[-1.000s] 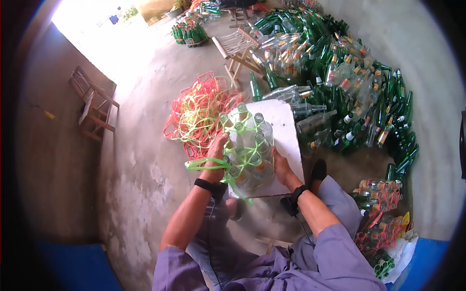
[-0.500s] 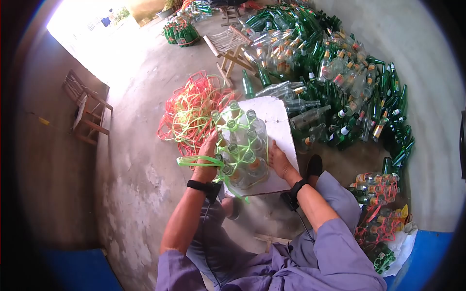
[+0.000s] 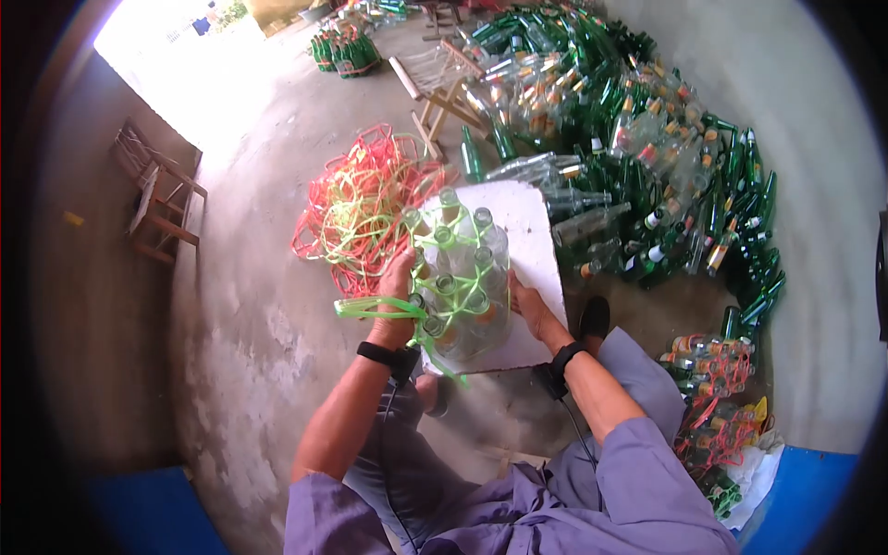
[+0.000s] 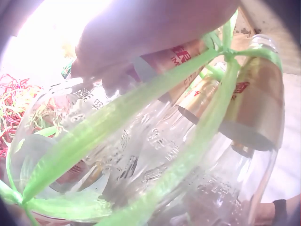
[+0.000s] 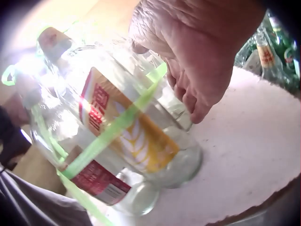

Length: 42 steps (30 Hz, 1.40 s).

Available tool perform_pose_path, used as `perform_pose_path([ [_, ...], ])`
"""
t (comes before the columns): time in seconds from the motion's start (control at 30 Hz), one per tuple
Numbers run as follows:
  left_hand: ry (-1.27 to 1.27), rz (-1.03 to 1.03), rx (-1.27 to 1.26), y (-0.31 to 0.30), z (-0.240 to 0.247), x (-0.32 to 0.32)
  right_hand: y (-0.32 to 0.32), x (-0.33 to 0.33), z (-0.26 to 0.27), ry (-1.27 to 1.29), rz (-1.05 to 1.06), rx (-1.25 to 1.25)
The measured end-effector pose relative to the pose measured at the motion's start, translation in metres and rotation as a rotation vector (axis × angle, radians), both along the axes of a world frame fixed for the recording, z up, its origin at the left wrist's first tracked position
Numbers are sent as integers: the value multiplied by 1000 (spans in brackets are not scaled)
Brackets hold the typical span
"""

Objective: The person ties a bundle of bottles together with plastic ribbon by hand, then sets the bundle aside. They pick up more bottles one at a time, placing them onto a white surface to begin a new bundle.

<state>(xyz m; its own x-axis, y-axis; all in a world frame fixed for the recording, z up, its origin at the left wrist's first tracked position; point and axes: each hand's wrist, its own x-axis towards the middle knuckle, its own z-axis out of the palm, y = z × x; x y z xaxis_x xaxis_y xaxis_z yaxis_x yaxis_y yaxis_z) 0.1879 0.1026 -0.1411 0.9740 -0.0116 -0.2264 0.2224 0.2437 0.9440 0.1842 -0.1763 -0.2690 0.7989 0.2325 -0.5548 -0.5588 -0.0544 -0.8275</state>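
Observation:
Clear glass bottles [image 3: 483, 328] stand upright in a bundle, with green straps [image 3: 461, 285] laced around their necks and a strap loop at the left. In the head view my left hand [image 3: 396, 291] lies along the bundle's left side, its fingers extended. My right hand [image 3: 538, 313] touches the right side. The left wrist view shows my left hand [image 4: 150, 37] over labelled bottle necks. In the right wrist view, my right hand [image 5: 202, 52] lies against the bottles, fingers pointing down beside a yellow label [image 5: 136, 136]. The bundle rests on a white board [image 3: 532, 227].
A tangle of red and green straps [image 3: 356, 203] lies beyond the left hand. Loose green and clear bottles [image 3: 638, 166] are heaped at the right. A wooden folding stool [image 3: 439, 97] stands ahead, a wooden chair [image 3: 162, 199] at the left. Red-strapped bottles [image 3: 721, 430] are at lower right.
The head view has shifted slightly, moving the bundle and board a little left in the picture. Both hands are still against the bundle, with little visible change in how they lie.

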Motion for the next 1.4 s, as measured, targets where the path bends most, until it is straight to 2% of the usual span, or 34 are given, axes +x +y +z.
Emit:
perform_pose_path([
  [0.07,-29,34,10,-7,10,-2,5,-1,10,-119,-61,-72],
  [0.13,-66,91,-19,-16,21,-5,-3,-8,30,-90,39,7],
  [0.17,-212,40,175,-9,3,-3,-4,-11,30,-85,43,4],
  [0.2,-355,-11,366,-7,2,-5,-4,-12,30,-317,72,-58],
  [0.23,-281,-76,386,-1,4,-7,-4,-11,32,-555,104,-120],
  [0.27,-288,-65,379,-2,5,-9,-5,-7,36,-563,113,-127],
  [0.33,-346,-4,480,-5,11,-9,5,-4,84,-67,-83,-13],
  [0.4,-346,-9,513,-2,12,-10,13,-6,117,-76,-134,-49],
  [0.47,-588,-124,923,-2,28,-18,15,-4,138,-80,-183,-86],
  [0.6,-703,14,851,-8,13,-13,20,8,176,-48,-152,-47],
  [0.63,-471,16,557,-11,18,-14,28,4,200,-70,-131,-80],
  [0.73,-449,-13,521,-10,20,-9,41,8,219,-99,-76,-166],
  [0.77,-95,45,188,-12,21,-4,41,13,214,-159,7,-217],
  [0.8,-87,48,187,-13,18,-6,42,13,211,-216,90,-266],
  [0.83,-322,49,304,-12,14,-8,48,10,206,-256,-30,-205],
  [0.87,-556,48,421,-14,10,-10,47,11,201,-248,-25,-207],
  [0.9,-465,109,256,-22,21,-13,42,13,194,-280,0,-215],
  [0.93,-451,111,256,-21,30,-14,36,13,189,-311,24,-222],
  [1.0,-67,35,46,-18,46,-9,25,14,179,-355,99,-206],
  [1.07,-42,51,47,-19,43,-5,24,19,163,-246,26,-137],
  [1.13,-34,51,91,-19,42,-3,26,19,175,-262,12,-115],
  [1.2,-70,52,107,-18,42,-3,28,19,182,-339,111,-125],
  [1.33,-96,47,170,-16,43,2,25,16,179,-493,161,-172],
  [1.4,-73,49,158,-17,44,-1,25,19,174,-325,116,-182],
])
